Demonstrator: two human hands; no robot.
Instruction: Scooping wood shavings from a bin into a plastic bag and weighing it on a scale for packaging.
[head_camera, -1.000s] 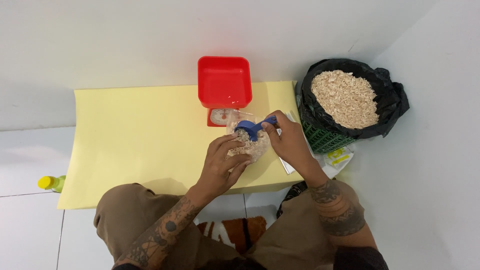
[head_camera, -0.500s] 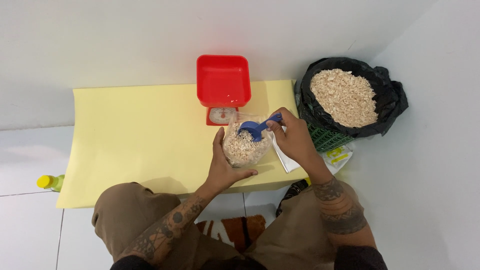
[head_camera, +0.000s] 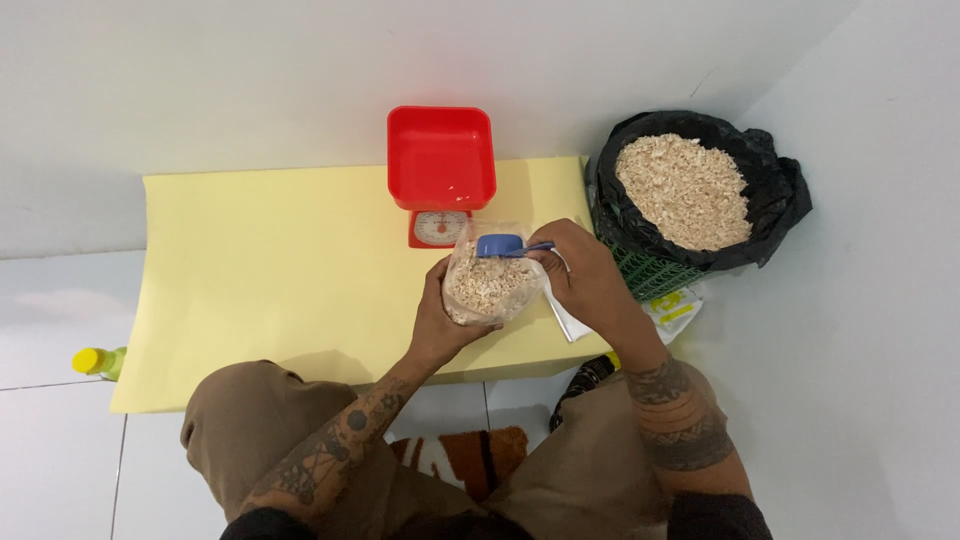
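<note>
Left hand (head_camera: 440, 320) cups the clear plastic bag of pale wood shavings (head_camera: 490, 285); right hand (head_camera: 590, 275) pinches the small blue plastic scoop (head_camera: 503, 245) over its mouth, and a tilt could spill shavings onto the yellow paper sheet (head_camera: 280, 270)

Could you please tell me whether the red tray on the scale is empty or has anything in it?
Empty: the red tray on the scale shows only bare red floor, no shavings.

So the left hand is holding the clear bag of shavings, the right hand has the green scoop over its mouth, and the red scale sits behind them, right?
Not quite: the scoop is blue, not green, as the head view shows. The rest holds: the left hand holds the clear bag of shavings, the right hand holds the scoop over its mouth, and the red scale sits behind.
</note>
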